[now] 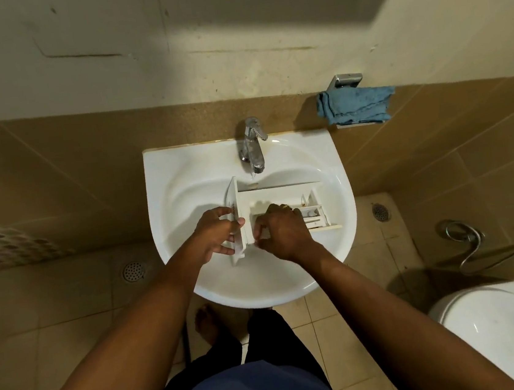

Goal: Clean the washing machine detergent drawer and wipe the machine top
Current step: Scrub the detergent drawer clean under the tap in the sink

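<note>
A white detergent drawer (281, 193) lies across the basin of a white sink (184, 184), its front panel to the left and its compartments facing up. My left hand (216, 233) grips the front panel, thumb and fingers wrapped round its edge. Inside the near compartment, my right hand (280, 229) has its fingers curled down; what they touch or hold is hidden. A thin stream of water falls from the chrome tap (251, 144) onto the drawer's far edge. A blue cloth (356, 105) hangs on a wall holder at the upper right.
Brown tiled wall rises behind the sink. A white toilet (495, 328) stands at the lower right, with a hose sprayer (469, 241) on the wall above it. Floor drains (133, 270) sit left and right of the sink. My bare foot (207, 324) is under the basin.
</note>
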`<state>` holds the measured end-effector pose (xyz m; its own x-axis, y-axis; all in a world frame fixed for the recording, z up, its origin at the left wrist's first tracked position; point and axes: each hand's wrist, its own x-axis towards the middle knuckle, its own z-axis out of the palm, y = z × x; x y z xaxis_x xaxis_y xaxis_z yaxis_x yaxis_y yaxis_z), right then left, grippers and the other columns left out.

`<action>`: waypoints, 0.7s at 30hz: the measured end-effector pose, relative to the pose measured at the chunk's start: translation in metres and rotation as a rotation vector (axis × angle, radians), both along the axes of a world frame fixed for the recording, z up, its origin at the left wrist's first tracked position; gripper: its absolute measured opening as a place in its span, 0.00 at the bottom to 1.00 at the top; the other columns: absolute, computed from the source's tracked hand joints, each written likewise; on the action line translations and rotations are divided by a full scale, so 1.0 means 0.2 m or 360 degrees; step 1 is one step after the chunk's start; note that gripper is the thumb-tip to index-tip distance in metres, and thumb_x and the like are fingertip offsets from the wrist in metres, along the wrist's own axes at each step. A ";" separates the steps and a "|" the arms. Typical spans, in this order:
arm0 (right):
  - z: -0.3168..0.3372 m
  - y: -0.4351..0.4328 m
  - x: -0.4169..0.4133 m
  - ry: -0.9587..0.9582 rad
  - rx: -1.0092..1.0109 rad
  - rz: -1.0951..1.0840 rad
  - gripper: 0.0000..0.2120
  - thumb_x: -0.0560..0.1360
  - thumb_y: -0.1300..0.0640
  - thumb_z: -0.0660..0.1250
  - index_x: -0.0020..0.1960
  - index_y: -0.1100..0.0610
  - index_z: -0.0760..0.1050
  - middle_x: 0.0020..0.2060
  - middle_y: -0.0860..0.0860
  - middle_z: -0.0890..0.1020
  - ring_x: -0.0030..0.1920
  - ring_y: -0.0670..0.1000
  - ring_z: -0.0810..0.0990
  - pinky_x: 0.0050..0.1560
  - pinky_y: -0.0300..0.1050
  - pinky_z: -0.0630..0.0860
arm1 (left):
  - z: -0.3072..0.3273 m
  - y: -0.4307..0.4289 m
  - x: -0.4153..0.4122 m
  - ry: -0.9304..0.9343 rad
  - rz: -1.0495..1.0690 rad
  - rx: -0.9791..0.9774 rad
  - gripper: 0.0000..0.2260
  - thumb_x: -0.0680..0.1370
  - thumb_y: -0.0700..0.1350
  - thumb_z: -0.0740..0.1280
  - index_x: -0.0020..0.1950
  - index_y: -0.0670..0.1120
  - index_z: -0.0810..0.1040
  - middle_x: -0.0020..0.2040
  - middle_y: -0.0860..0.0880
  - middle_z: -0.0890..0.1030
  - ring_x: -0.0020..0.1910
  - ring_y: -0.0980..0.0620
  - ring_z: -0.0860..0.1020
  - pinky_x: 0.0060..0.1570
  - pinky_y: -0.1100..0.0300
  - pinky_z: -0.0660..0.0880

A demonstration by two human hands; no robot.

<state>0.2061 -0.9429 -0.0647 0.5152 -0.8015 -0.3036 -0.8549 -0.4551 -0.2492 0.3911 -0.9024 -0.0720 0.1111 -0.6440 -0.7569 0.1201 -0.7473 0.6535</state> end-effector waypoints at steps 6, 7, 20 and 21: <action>0.04 -0.21 0.13 -0.1503 0.1053 -0.1367 0.04 0.73 0.67 0.73 0.47 0.65 0.85 0.37 0.62 0.84 0.37 0.57 0.80 0.46 0.53 0.80 | -0.01 0.00 0.00 0.0005 0.0005 0.0005 0.27 0.77 0.43 0.76 0.75 0.49 0.72 0.57 0.41 0.83 0.50 0.42 0.84 0.43 0.45 0.85; 0.01 -0.29 0.15 -0.1662 0.1117 -0.1557 0.06 0.75 0.66 0.71 0.49 0.68 0.83 0.38 0.63 0.85 0.39 0.58 0.81 0.47 0.54 0.80 | -0.01 0.00 0.00 0.0006 0.0000 0.0008 0.27 0.77 0.43 0.76 0.75 0.49 0.72 0.58 0.41 0.83 0.50 0.42 0.84 0.44 0.45 0.85; 0.00 -0.59 0.24 -0.2257 0.2208 -0.1803 0.19 0.81 0.64 0.50 0.59 0.75 0.73 0.46 0.69 0.84 0.44 0.67 0.87 0.44 0.58 0.86 | -0.02 -0.02 0.00 -0.0075 -0.0051 0.0023 0.26 0.78 0.44 0.75 0.75 0.50 0.73 0.57 0.42 0.84 0.52 0.41 0.85 0.45 0.45 0.85; -0.01 -0.60 0.22 -0.2311 0.2200 -0.1822 0.18 0.80 0.64 0.51 0.61 0.74 0.71 0.48 0.71 0.83 0.46 0.69 0.86 0.42 0.58 0.86 | -0.02 -0.02 0.00 -0.0082 -0.0062 0.0021 0.26 0.78 0.44 0.75 0.75 0.50 0.73 0.57 0.42 0.83 0.52 0.41 0.85 0.45 0.45 0.85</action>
